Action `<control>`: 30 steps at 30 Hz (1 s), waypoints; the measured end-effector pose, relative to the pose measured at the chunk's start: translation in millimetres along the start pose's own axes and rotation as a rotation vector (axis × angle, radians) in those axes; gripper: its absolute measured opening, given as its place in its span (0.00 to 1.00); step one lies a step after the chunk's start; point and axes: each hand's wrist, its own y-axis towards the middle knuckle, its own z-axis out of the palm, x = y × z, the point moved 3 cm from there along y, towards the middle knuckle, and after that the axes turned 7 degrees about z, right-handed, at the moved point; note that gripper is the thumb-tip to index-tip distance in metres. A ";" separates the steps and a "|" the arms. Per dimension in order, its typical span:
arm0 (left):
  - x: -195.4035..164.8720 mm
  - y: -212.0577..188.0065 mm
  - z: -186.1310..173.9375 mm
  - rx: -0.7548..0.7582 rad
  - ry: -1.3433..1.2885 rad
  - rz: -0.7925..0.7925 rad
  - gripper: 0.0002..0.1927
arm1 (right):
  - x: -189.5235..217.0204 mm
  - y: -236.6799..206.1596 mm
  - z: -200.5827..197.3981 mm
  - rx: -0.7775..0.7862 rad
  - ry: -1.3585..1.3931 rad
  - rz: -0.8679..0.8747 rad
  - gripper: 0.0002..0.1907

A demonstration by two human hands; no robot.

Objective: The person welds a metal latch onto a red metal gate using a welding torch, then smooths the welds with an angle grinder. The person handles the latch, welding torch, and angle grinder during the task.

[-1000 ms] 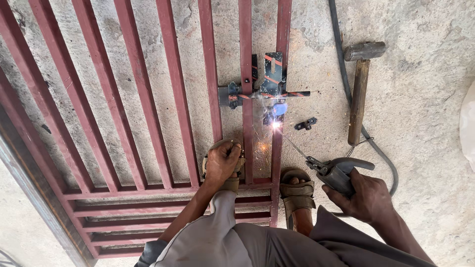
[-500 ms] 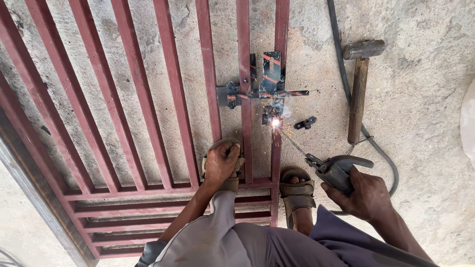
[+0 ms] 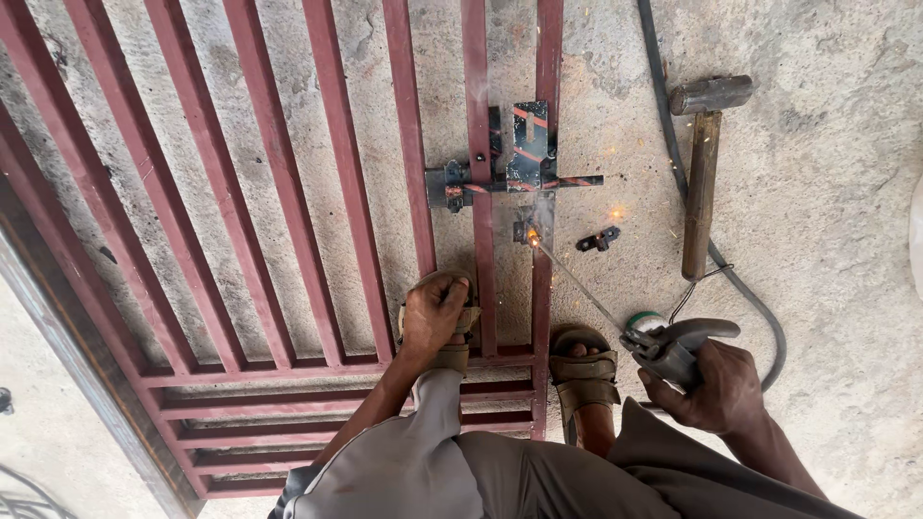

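Note:
A dark red metal gate frame (image 3: 317,202) lies flat on the concrete floor. A black sliding bolt latch (image 3: 519,163) sits across two of its bars. My right hand (image 3: 716,384) grips a welding electrode holder (image 3: 673,346); its thin rod (image 3: 577,279) reaches up-left to the bar just below the latch, where sparks (image 3: 532,234) glow. My left hand (image 3: 435,312) rests with curled fingers on my sandalled left foot between the bars. My right sandalled foot (image 3: 585,370) stands beside the frame's right bar.
A hammer (image 3: 704,163) with a wooden handle lies to the right of the gate. A dark cable (image 3: 673,144) runs down past it toward the holder. A small black metal piece (image 3: 598,238) lies on the concrete near the sparks.
The bright arc glare at the rod tip has shrunk to small orange sparks with a wisp of smoke. Both hands have stayed in place.

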 end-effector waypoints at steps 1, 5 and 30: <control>1.8 -1.6 -2.2 -0.002 -0.068 -0.119 0.09 | -3.5 -8.3 1.7 -0.021 0.031 -0.013 0.24; -4.0 5.5 -9.6 0.050 -0.122 -0.045 0.17 | -33.2 -39.8 26.1 0.039 0.134 0.283 0.24; -9.2 5.0 20.0 0.046 0.303 0.127 0.16 | -41.7 -59.0 75.5 -0.008 0.088 0.295 0.31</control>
